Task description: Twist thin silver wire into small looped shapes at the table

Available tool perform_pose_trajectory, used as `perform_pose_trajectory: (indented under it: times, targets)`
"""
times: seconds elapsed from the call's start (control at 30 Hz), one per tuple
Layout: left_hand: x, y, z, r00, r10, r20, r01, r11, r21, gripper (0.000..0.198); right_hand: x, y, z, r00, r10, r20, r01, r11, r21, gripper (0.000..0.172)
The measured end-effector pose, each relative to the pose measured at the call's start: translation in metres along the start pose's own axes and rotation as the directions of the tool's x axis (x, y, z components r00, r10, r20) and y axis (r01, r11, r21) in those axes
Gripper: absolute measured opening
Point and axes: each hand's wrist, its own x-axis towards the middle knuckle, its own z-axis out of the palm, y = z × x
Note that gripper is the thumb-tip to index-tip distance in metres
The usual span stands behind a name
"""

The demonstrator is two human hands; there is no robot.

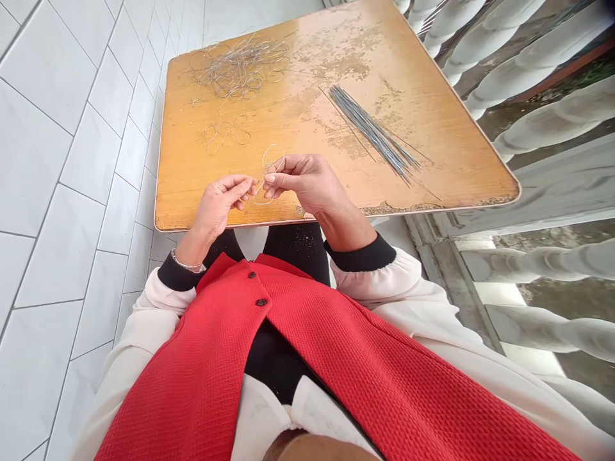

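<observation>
Head view | we are pinching a thin wire loop (265, 155) at the fingertips, left hand (218, 208) and right hand (302, 182) close together | working just above the counter (192, 192) near edge | small wire rings (225, 133) lying beyond | tangled wire rings (240, 67) and a straight wire bundle (372, 125) lying farthest

- My right fingers (288, 182) hide part of the thin curved silver wire (267, 155), so its full shape is unclear.
- The tangled heap of fine silver wire rings (240, 67) is too small to count.
- The top edge cuts off the far corner of the orange wooden tabletop (307, 57).
</observation>
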Motion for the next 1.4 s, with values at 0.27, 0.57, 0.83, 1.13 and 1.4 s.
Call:
perform_pose_trajectory:
  times: [0.27, 0.57, 0.83, 1.13, 1.4]
  targets:
    - [-0.004, 0.001, 0.007, 0.999, -0.044, 0.027, 0.042, 0.997, 0.068, 0.012, 0.002, 0.008, 0.002, 0.992, -0.076, -0.105, 0.072, 0.997, -0.036, 0.024]
    - [-0.004, -0.01, 0.009, 0.998, -0.064, 0.024, 0.066, 0.99, -0.128, 0.01, 0.004, 0.012, 0.004, 0.984, -0.037, -0.175, 0.044, 0.998, 0.039, 0.027]
    - [-0.005, -0.016, 0.018, 0.99, -0.14, 0.013, 0.137, 0.942, -0.305, 0.016, 0.006, 0.013, 0.005, 0.989, -0.049, -0.141, 0.055, 0.998, 0.041, 0.028]
    - [-0.006, -0.018, 0.009, 0.983, -0.183, 0.006, 0.18, 0.956, -0.232, 0.012, 0.005, 0.013, -0.003, 0.996, -0.042, -0.078, 0.039, 0.998, -0.043, 0.023]
    - [0.004, 0.005, 0.005, 0.997, -0.064, -0.043, 0.065, 0.997, 0.036, 0.02, 0.006, 0.01, 0.0, 0.997, 0.027, 0.07, -0.022, 0.998, -0.065, 0.022]
